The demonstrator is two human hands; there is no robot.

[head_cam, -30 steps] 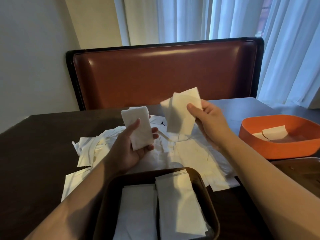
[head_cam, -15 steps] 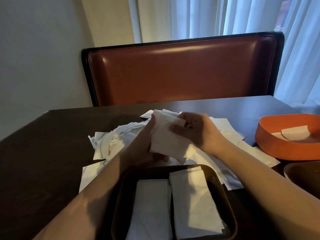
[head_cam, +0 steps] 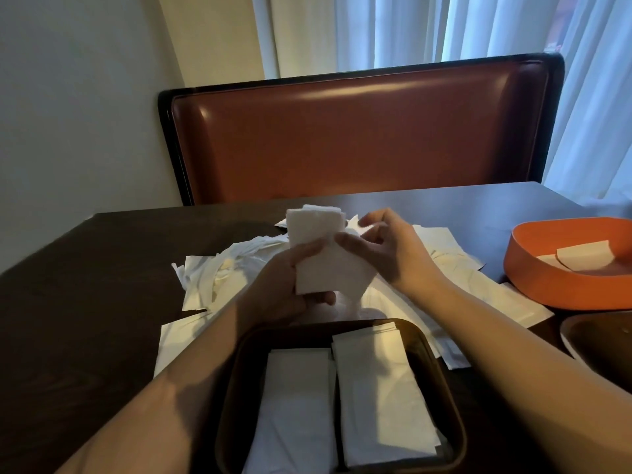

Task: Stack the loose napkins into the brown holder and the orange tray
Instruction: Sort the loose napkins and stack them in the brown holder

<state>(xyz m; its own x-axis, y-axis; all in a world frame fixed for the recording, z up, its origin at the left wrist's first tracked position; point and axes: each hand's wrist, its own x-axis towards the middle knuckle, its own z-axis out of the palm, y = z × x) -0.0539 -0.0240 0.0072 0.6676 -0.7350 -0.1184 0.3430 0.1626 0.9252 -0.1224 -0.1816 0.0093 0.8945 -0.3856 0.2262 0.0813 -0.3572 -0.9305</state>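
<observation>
Since half a second ago the small stack of napkins (head_cam: 321,254) has come upright in the left hand (head_cam: 287,289) instead of lying flat between both palms, and the right hand (head_cam: 386,254) has eased off to its right edge. The stack is soft white paper with a faintly quilted surface, roughly rectangular, its upper corners fanned so that a few separate layers show. The left hand grips it from below, thumb laid across the front face and fingers curled round the bottom and back. The right hand is half open: its thumb tip touches the stack's right edge while the other fingers arch loosely above; whether they also touch the paper cannot be told. Behind and beneath both hands the loose napkins (head_cam: 219,275) lie in a crumpled, overlapping heap on the dark, matt table (head_cam: 85,302), some flat, some creased. Nearest the camera sits the brown holder (head_cam: 236,371), a smooth rounded-corner rectangular tray with a glossy rim, holding two flat stacks of folded napkins side by side. At the right stands the orange tray (head_cam: 561,289), a smooth oval with a tall wall, with a couple of napkins lying inside. Just below it shows the rim of a second brown container (head_cam: 591,336).
</observation>
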